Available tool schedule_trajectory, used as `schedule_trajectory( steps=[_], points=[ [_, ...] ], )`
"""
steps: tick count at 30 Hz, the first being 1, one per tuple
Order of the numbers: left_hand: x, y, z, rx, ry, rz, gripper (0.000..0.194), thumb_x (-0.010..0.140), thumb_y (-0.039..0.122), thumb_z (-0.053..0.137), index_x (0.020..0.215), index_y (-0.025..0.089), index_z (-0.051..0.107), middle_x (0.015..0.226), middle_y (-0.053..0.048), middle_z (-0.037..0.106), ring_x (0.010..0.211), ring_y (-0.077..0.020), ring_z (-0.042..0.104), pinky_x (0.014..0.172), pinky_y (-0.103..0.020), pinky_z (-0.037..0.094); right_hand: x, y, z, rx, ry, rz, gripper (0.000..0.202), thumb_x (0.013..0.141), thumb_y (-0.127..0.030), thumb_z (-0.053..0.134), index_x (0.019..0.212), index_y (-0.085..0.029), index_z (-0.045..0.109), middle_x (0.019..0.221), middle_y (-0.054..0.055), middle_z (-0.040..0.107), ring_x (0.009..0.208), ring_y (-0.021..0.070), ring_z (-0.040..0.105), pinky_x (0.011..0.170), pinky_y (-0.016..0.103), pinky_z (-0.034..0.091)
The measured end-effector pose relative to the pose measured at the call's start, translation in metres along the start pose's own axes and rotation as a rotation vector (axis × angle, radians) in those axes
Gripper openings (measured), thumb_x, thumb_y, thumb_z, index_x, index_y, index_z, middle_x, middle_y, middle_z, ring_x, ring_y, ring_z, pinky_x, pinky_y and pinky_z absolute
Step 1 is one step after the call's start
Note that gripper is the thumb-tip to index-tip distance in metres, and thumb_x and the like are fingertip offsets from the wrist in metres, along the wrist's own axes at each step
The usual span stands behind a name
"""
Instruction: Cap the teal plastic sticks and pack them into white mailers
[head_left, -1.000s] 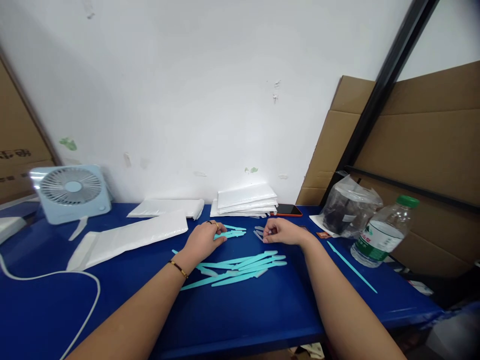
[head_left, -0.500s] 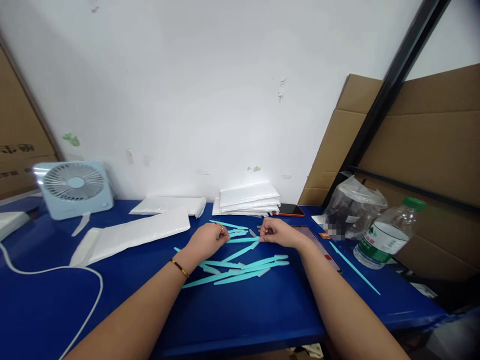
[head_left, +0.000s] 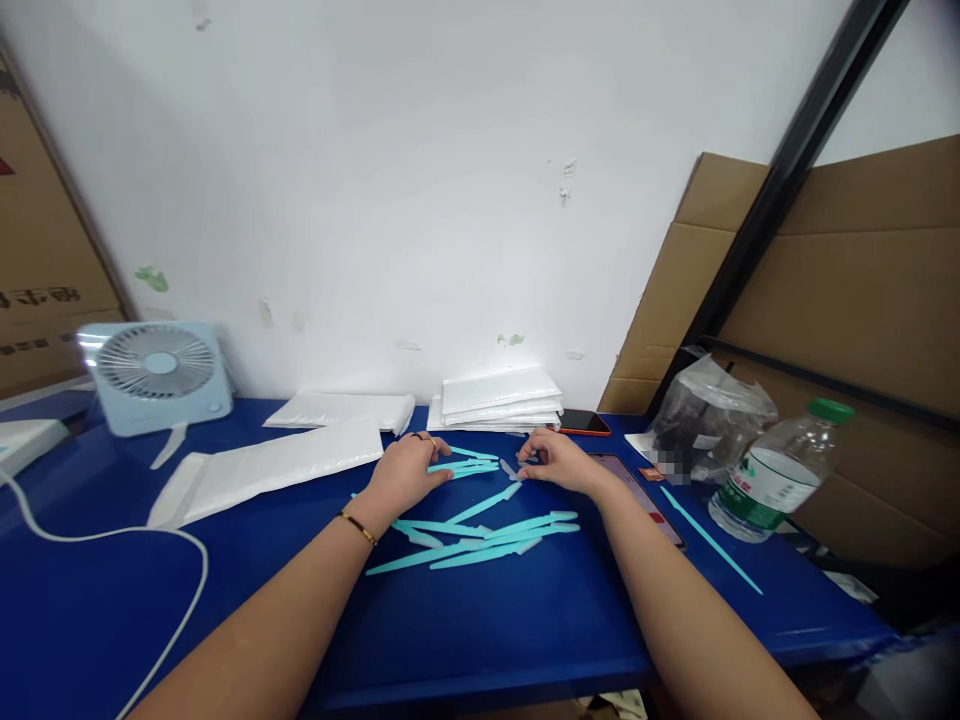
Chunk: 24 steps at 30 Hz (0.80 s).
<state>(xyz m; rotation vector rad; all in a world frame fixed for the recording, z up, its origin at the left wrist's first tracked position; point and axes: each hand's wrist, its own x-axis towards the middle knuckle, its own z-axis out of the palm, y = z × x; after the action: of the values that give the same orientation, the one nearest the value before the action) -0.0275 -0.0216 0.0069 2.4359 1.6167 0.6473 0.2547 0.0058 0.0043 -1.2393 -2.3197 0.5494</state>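
Thumb and fingers apart, my left hand (head_left: pixel 409 472) is open at the left ends of a small group of turquoise eyebrow razors (head_left: pixel 474 467). It covers their near ends. To the right, my right hand (head_left: pixel 556 464) bends over several small clear blade caps (head_left: pixel 509 469), with a gap between thumb and fingertips. Closer to me lies a loose pile of more turquoise razors (head_left: pixel 487 546), some with pale caps over their blades. One lone razor (head_left: pixel 712 540) rests far to the right.
White padded envelopes (head_left: pixel 499 395) are stacked against the wall, with more at left (head_left: pixel 277 465). A blue fan (head_left: pixel 159 375) and white cable (head_left: pixel 196 590) are on the left. Two phones (head_left: pixel 585 423), a plastic bag (head_left: pixel 697 415) and a water bottle (head_left: pixel 776 475) stand or lie right.
Both hands have let go of the razor held between them. It now appears to lie with the far group. The left hand has opened and moved slightly up and left.
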Motion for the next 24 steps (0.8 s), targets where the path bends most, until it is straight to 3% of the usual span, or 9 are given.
schedule_trajectory(
  steps=[2, 5, 9, 13, 15, 17, 19, 22, 24],
  points=[
    [-0.004, 0.008, -0.002, -0.037, -0.023, 0.040, 0.032, 0.074, 0.048, 0.054, 0.092, 0.023, 0.063, 0.087, -0.002, 0.062, 0.079, -0.0187, 0.057, 0.064, -0.026, 0.040, -0.002, -0.007, 0.001, 0.011, -0.088, -0.062, 0.028, 0.069, -0.042, 0.068, 0.086, -0.020, 0.064, 0.087, 0.002, 0.052, 0.072, 0.0128, 0.048, 0.063, 0.023, 0.040],
    [-0.011, 0.022, 0.001, -0.089, -0.177, 0.152, 0.034, 0.075, 0.053, 0.052, 0.083, 0.022, 0.065, 0.080, -0.001, 0.062, 0.072, -0.0161, 0.056, 0.057, -0.024, 0.036, -0.003, -0.017, 0.004, 0.008, -0.232, -0.100, 0.028, 0.067, -0.042, 0.069, 0.084, -0.021, 0.065, 0.087, 0.001, 0.050, 0.072, 0.0123, 0.049, 0.061, 0.022, 0.040],
    [-0.011, 0.025, 0.010, -0.055, -0.272, 0.182, 0.026, 0.077, 0.045, 0.053, 0.075, 0.022, 0.064, 0.068, 0.000, 0.062, 0.064, -0.0145, 0.054, 0.053, -0.023, 0.033, -0.002, -0.017, 0.007, 0.017, -0.281, -0.082, 0.024, 0.067, -0.040, 0.069, 0.079, -0.019, 0.065, 0.085, 0.001, 0.050, 0.068, 0.0110, 0.048, 0.059, 0.022, 0.040],
    [-0.002, 0.011, 0.009, 0.025, -0.145, 0.130, 0.019, 0.078, 0.036, 0.053, 0.073, 0.022, 0.064, 0.075, 0.000, 0.064, 0.071, -0.0160, 0.056, 0.059, -0.025, 0.036, 0.000, -0.006, 0.004, 0.044, -0.151, -0.003, 0.022, 0.067, -0.036, 0.068, 0.073, -0.016, 0.065, 0.081, 0.002, 0.054, 0.067, 0.0119, 0.050, 0.059, 0.022, 0.039],
    [0.001, 0.005, 0.006, 0.046, -0.050, 0.085, 0.018, 0.077, 0.037, 0.054, 0.079, 0.023, 0.064, 0.081, -0.001, 0.065, 0.079, -0.0183, 0.057, 0.064, -0.026, 0.037, -0.001, -0.001, -0.002, 0.031, -0.037, 0.068, 0.024, 0.066, -0.037, 0.068, 0.077, -0.015, 0.064, 0.077, 0.003, 0.056, 0.066, 0.0129, 0.050, 0.059, 0.023, 0.039],
    [0.001, 0.002, 0.004, 0.032, 0.002, 0.051, 0.023, 0.076, 0.041, 0.055, 0.090, 0.024, 0.063, 0.086, -0.001, 0.064, 0.083, -0.0197, 0.057, 0.066, -0.027, 0.039, -0.006, 0.001, -0.012, 0.027, -0.020, 0.110, 0.029, 0.065, -0.039, 0.068, 0.081, -0.015, 0.064, 0.075, 0.002, 0.057, 0.066, 0.0134, 0.050, 0.058, 0.023, 0.038],
    [0.000, 0.003, 0.004, -0.001, -0.008, 0.047, 0.028, 0.076, 0.043, 0.054, 0.096, 0.025, 0.061, 0.089, -0.001, 0.063, 0.082, -0.0194, 0.057, 0.065, -0.027, 0.039, -0.014, 0.000, -0.024, 0.037, -0.145, 0.125, 0.032, 0.062, -0.040, 0.070, 0.082, -0.015, 0.066, 0.073, 0.001, 0.057, 0.066, 0.0133, 0.051, 0.058, 0.022, 0.038],
    [-0.003, 0.007, 0.004, -0.051, -0.064, 0.067, 0.027, 0.078, 0.044, 0.051, 0.090, 0.023, 0.063, 0.088, -0.002, 0.063, 0.080, -0.0177, 0.057, 0.065, -0.026, 0.040, -0.026, -0.004, -0.037, 0.014, -0.433, 0.174, 0.034, 0.056, -0.039, 0.074, 0.081, -0.017, 0.069, 0.070, 0.000, 0.057, 0.064, 0.0127, 0.051, 0.056, 0.021, 0.038],
    [-0.006, 0.011, 0.003, -0.089, -0.103, 0.076, 0.029, 0.078, 0.045, 0.050, 0.087, 0.022, 0.063, 0.087, -0.002, 0.063, 0.078, -0.0168, 0.057, 0.064, -0.025, 0.040, -0.029, -0.005, -0.039, -0.036, -0.533, 0.195, 0.033, 0.054, -0.038, 0.075, 0.080, -0.017, 0.070, 0.071, 0.000, 0.058, 0.064, 0.0124, 0.051, 0.055, 0.021, 0.037]
  ],
)
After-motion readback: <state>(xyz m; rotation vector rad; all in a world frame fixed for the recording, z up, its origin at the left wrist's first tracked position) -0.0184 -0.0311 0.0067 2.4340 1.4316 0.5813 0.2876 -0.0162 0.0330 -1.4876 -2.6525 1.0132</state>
